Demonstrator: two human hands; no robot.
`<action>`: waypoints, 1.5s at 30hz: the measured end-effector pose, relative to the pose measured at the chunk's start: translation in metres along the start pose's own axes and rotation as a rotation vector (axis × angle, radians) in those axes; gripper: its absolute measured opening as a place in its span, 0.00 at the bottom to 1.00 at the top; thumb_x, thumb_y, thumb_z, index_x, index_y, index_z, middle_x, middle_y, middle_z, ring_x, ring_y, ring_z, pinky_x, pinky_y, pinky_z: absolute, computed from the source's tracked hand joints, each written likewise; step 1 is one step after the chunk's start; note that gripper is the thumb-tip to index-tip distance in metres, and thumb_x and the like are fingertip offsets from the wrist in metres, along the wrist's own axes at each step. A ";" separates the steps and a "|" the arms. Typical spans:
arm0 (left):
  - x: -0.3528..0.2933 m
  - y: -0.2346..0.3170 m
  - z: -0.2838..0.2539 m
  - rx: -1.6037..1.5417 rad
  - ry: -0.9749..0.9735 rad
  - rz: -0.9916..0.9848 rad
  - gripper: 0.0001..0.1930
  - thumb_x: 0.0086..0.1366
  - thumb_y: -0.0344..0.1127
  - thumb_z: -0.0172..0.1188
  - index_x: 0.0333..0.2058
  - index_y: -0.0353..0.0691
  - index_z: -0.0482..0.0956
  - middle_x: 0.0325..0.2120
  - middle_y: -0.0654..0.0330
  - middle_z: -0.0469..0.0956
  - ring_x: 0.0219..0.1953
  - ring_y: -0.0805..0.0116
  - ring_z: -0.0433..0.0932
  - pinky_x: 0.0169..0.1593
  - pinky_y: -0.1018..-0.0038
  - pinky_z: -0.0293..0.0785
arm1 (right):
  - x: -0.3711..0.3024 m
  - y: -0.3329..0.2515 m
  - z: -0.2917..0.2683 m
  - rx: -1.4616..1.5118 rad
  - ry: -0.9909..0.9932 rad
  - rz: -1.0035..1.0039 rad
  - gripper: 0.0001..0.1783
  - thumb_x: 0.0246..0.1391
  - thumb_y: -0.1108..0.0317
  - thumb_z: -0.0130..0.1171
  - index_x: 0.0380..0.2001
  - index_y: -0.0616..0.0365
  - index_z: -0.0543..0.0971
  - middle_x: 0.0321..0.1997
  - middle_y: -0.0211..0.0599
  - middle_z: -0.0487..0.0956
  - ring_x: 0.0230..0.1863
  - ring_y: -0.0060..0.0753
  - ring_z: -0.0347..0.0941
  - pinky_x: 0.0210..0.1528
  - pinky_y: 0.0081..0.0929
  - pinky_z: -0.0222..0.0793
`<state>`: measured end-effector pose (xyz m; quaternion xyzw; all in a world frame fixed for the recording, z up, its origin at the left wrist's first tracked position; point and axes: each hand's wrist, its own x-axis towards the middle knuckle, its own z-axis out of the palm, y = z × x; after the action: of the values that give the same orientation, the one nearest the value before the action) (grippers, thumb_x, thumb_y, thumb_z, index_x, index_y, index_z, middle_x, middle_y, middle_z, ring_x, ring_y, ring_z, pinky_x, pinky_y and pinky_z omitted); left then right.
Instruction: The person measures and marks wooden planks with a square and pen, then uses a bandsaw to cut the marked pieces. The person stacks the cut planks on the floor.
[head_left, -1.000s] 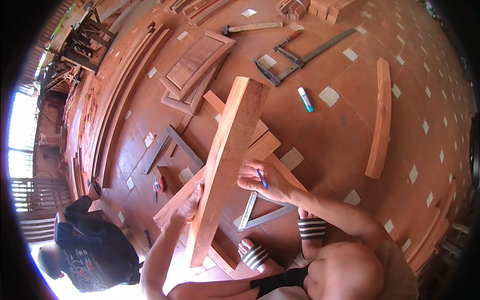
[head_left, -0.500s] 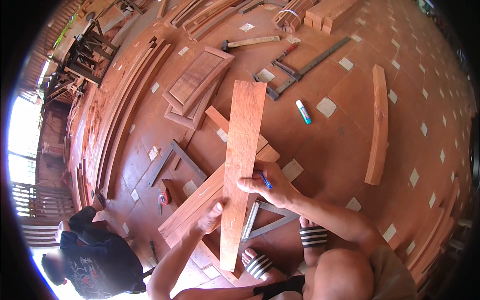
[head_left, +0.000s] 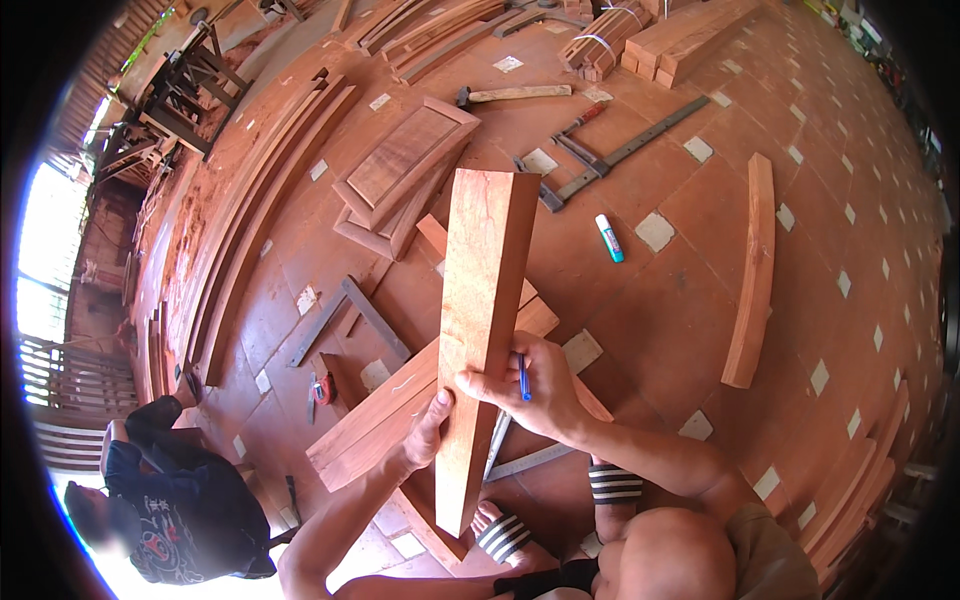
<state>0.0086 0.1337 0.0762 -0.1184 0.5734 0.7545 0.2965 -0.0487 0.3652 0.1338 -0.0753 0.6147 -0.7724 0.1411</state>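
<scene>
A thick reddish wooden beam (head_left: 468, 290) is held up lengthwise in front of me, two of its long faces showing. My left hand (head_left: 427, 430) grips its left edge near the lower part, thumb against the wood. On the opposite side, my right hand (head_left: 535, 388) grips the beam a little higher, thumb on its face. A blue pen (head_left: 523, 378) is tucked in the fingers of that hand. Beneath the beam, other wooden pieces (head_left: 375, 415) lie on the floor with pencil-like marks. A metal square (head_left: 535, 462) lies partly hidden behind my right arm.
Around lie another metal square (head_left: 365, 315), a red tape measure (head_left: 323, 390), framed wooden panels (head_left: 405, 165), a hammer (head_left: 520, 93), a bar clamp (head_left: 605, 160), a glue stick (head_left: 609, 238) and a curved wooden piece (head_left: 755, 270). A person (head_left: 180, 500) sits at left.
The beam has been turned about its length, so a second side face now shows on its right. My left thumb now rests against the beam's edge.
</scene>
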 end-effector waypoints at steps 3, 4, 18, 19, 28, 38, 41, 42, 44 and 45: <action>0.002 -0.005 -0.006 -0.019 -0.043 0.068 0.53 0.65 0.76 0.62 0.75 0.41 0.62 0.68 0.55 0.73 0.69 0.60 0.73 0.74 0.57 0.68 | -0.006 -0.006 0.006 -0.173 0.076 -0.023 0.22 0.56 0.58 0.81 0.42 0.66 0.87 0.35 0.35 0.89 0.37 0.18 0.84 0.39 0.22 0.80; 0.003 -0.007 -0.010 -0.023 -0.064 0.110 0.53 0.65 0.77 0.62 0.75 0.41 0.63 0.68 0.55 0.74 0.69 0.60 0.73 0.74 0.57 0.67 | -0.007 -0.007 0.007 -0.244 0.099 -0.024 0.23 0.54 0.56 0.83 0.40 0.65 0.88 0.33 0.35 0.88 0.35 0.18 0.84 0.37 0.22 0.80; 0.005 0.010 -0.012 -0.064 -0.191 -0.042 0.70 0.42 0.83 0.75 0.76 0.43 0.60 0.70 0.54 0.71 0.70 0.60 0.72 0.74 0.55 0.70 | -0.021 -0.005 0.027 -0.183 0.198 -0.093 0.40 0.45 0.51 0.88 0.50 0.68 0.79 0.43 0.48 0.87 0.44 0.37 0.87 0.47 0.33 0.83; 0.005 0.014 -0.008 -0.055 -0.168 -0.075 0.72 0.40 0.84 0.75 0.76 0.43 0.60 0.70 0.54 0.70 0.71 0.60 0.72 0.74 0.55 0.70 | -0.021 -0.004 0.027 -0.176 0.202 -0.095 0.40 0.45 0.51 0.88 0.50 0.68 0.78 0.44 0.48 0.86 0.44 0.37 0.86 0.47 0.33 0.82; 0.001 0.024 0.006 -0.107 -0.214 -0.141 0.69 0.41 0.82 0.77 0.74 0.43 0.64 0.68 0.54 0.72 0.69 0.60 0.74 0.72 0.54 0.72 | -0.027 0.003 0.029 -0.123 0.212 -0.114 0.45 0.46 0.50 0.87 0.53 0.68 0.72 0.45 0.47 0.82 0.47 0.38 0.84 0.50 0.36 0.80; 0.002 0.012 0.006 -0.072 -0.175 -0.088 0.62 0.52 0.83 0.68 0.73 0.42 0.66 0.66 0.53 0.75 0.66 0.59 0.77 0.69 0.56 0.75 | -0.023 0.017 0.020 -0.157 0.251 -0.142 0.38 0.51 0.49 0.84 0.45 0.68 0.73 0.38 0.50 0.84 0.40 0.40 0.86 0.41 0.35 0.81; 0.005 0.012 0.014 -0.046 -0.021 -0.102 0.55 0.61 0.81 0.61 0.73 0.43 0.66 0.63 0.52 0.77 0.63 0.60 0.79 0.65 0.58 0.78 | -0.015 0.029 0.011 -0.108 0.212 -0.022 0.29 0.60 0.55 0.78 0.49 0.66 0.76 0.42 0.44 0.85 0.45 0.31 0.84 0.46 0.30 0.80; 0.006 0.012 0.017 -0.036 0.034 -0.123 0.52 0.65 0.80 0.59 0.73 0.43 0.66 0.62 0.52 0.77 0.61 0.60 0.79 0.63 0.59 0.79 | -0.012 0.034 0.008 -0.067 0.192 0.040 0.24 0.64 0.57 0.75 0.50 0.65 0.77 0.44 0.41 0.86 0.47 0.27 0.83 0.48 0.28 0.80; 0.011 0.015 0.021 0.050 0.134 -0.096 0.48 0.71 0.76 0.54 0.72 0.41 0.66 0.60 0.52 0.79 0.58 0.61 0.81 0.60 0.62 0.79 | -0.006 0.045 0.006 0.086 0.176 0.030 0.23 0.68 0.59 0.71 0.54 0.66 0.78 0.43 0.39 0.87 0.47 0.26 0.83 0.50 0.28 0.80; 0.014 0.017 0.022 0.075 0.178 -0.085 0.47 0.72 0.74 0.55 0.73 0.39 0.65 0.62 0.50 0.77 0.60 0.60 0.80 0.63 0.62 0.77 | -0.007 0.050 0.005 0.182 0.167 0.096 0.26 0.67 0.58 0.72 0.56 0.67 0.77 0.44 0.42 0.87 0.47 0.28 0.84 0.50 0.28 0.80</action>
<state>-0.0089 0.1556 0.0890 -0.1979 0.6199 0.7057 0.2802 -0.0345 0.3523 0.0865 0.0321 0.5546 -0.8208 0.1326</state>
